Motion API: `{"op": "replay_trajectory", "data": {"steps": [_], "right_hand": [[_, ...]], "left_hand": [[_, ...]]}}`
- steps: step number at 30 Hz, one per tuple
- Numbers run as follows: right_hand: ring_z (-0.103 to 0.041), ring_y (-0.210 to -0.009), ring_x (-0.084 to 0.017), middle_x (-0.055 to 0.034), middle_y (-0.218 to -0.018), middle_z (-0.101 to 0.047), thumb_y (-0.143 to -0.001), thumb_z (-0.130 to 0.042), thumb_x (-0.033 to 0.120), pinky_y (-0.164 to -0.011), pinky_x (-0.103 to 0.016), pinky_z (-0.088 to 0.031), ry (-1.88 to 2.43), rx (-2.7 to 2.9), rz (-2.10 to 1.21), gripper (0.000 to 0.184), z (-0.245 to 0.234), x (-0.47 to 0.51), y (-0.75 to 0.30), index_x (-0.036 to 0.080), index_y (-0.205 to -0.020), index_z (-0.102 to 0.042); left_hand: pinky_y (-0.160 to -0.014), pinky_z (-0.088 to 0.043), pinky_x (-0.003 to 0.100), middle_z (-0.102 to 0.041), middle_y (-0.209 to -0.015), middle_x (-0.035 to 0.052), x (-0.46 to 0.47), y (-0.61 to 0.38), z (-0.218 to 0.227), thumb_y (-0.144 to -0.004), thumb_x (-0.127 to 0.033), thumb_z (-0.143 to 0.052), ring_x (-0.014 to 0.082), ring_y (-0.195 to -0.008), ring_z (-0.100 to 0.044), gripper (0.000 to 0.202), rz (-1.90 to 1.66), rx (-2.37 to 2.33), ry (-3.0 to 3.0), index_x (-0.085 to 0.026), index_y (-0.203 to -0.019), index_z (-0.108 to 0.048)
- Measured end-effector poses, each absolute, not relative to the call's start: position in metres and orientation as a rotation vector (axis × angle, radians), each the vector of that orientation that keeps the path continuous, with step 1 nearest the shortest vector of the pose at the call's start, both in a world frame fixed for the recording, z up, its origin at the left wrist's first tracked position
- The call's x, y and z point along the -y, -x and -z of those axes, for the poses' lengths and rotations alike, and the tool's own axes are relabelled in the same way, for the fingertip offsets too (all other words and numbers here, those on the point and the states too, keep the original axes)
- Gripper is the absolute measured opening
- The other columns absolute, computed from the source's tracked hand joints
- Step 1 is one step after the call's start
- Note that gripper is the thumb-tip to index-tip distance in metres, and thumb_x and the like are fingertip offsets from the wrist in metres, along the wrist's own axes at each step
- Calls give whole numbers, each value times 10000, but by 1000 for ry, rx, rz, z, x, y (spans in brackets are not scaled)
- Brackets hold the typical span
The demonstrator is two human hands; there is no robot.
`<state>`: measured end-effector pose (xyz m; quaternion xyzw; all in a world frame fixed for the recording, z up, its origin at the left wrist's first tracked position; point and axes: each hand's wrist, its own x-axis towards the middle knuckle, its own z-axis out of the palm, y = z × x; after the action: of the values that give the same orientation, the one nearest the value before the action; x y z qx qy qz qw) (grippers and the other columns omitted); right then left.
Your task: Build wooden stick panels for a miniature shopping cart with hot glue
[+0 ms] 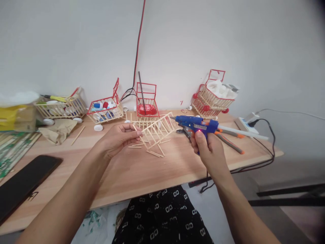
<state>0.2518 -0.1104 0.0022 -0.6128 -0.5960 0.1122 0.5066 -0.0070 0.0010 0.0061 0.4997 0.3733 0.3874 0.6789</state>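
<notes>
Above a wooden table (122,176), the left hand (121,137) pinches one end of a slatted stick frame (157,131), while the right hand (210,146) wraps around a blue glue gun (189,122) (its tip just beside the frame's far end, contact unclear). Loose sticks (153,154) lie between the hands; orange-handled pliers (230,142) rest right of the right hand; red-trimmed carts (111,117) stand beyond both.

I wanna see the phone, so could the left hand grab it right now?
Probably not straight away: the left hand is holding the frame. Nothing covers the phone, though, so that hand could likely reach it once free.
</notes>
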Motion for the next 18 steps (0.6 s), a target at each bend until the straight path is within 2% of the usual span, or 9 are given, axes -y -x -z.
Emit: {"op": "replay_trajectory", "data": {"steps": [10,18], "right_hand": [[-486,-543,-124,-13,-631,-537,-918,-409,540,-500,-238,-379,1496,1362,-333,410,-3,113,-256,180,-752,-515],[-463,-536,-124,-10,-629,-529,-902,-404,581,-494,-239,-379,1448,1291,-328,442,-2,116,-261,171,-817,-545]], "left_hand": [[-599,-553,149,-673,-757,0,0,6,-9,-524,-231,-876,57,-585,-621,287,-871,-865,-1113,-104,-664,-660],[-574,-551,142,-677,-749,6,0,7,-10,-523,-225,-880,57,-576,-618,271,-879,-859,-1106,-116,-645,-665]]}}
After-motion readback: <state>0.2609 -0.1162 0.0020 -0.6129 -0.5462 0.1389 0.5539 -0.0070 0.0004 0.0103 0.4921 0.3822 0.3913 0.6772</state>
